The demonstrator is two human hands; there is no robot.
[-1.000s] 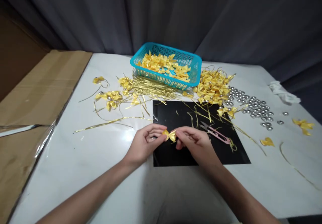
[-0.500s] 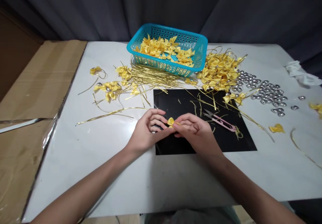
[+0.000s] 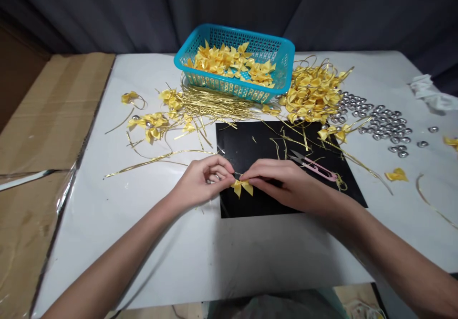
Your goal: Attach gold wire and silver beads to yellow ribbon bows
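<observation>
A yellow ribbon bow hangs with its two tails downward over the black mat. My left hand pinches its left side between thumb and fingers; the curled fingers partly hide something silvery in the palm. On the bow's right side, my right hand closes thumb and fingertips on it. A thin strand shows between the fingertips just above the bow; what it is made of is hard to tell. To the right of my right hand, pink thread snips lie on the mat among gold cord scraps.
A blue basket of yellow bows stands at the back. Gold cords lie before it, with finished-looking bows heaped to its right. Silver beads spread farther right. Cardboard borders the left, a white cloth the right.
The bow has turned so its tails now hang down in view. My right hand has flattened and rotated, with its fingers pointing left. The camera view has shifted slightly.
</observation>
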